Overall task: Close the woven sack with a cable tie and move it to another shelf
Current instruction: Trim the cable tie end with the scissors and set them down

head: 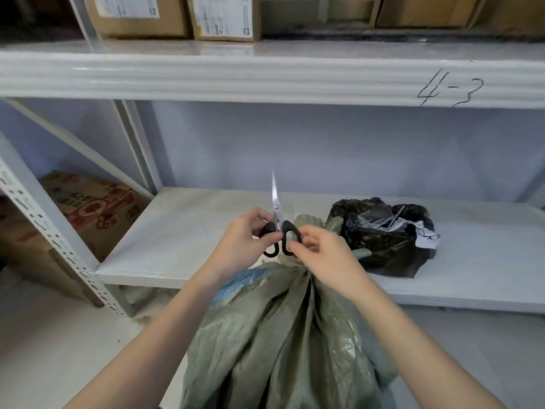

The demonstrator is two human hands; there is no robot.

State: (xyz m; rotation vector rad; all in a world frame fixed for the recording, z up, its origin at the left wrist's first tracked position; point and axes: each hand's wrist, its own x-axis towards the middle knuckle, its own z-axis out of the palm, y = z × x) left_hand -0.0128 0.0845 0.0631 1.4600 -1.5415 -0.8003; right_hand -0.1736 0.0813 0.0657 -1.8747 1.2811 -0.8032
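A grey-green woven sack [283,335] stands in front of me, its mouth gathered into a bunch near the lower shelf's front edge. Above that bunch I hold a pair of scissors [276,202] with black handles, blades closed and pointing up. My left hand [244,240] grips the left handle loop. My right hand [327,255] pinches the right handle loop with its fingertips. The cable tie is hidden behind my hands and the gathered neck.
A black plastic bag [386,234] with white strips in it lies on the lower shelf [182,231] right of the sack. A printed carton [94,208] stands at left behind a perforated shelf post [50,231]. The upper shelf beam [265,75] carries "4-3" and cardboard boxes [177,16].
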